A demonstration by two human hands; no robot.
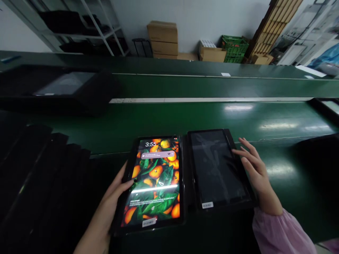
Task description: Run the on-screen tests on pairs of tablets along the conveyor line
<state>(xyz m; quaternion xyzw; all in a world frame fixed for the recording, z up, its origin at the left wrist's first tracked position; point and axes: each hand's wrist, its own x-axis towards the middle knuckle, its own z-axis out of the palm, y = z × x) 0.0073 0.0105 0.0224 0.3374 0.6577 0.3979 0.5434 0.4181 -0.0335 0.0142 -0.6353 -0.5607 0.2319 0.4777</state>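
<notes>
My left hand (119, 187) grips the left edge of a lit tablet (156, 176), its thumb resting over the bezel. The screen shows 3:55 above a picture of oranges and leaves, and a small white label sticks to its lower edge. Right beside it lies a second tablet (218, 165) with a dark screen and a similar label near its bottom. My right hand (254, 165) is at that tablet's right edge, fingers stretched and apart, fingertips at or just over the frame; whether they touch it I cannot tell.
Black trays (55, 88) stand at the left, one holding a tablet. Dark stacked pieces (31, 169) fill the near left. A green bench surface (169, 116) runs across, with a pale strip (198, 100). Cardboard boxes (162, 37) and green crates (234, 47) sit by the wall.
</notes>
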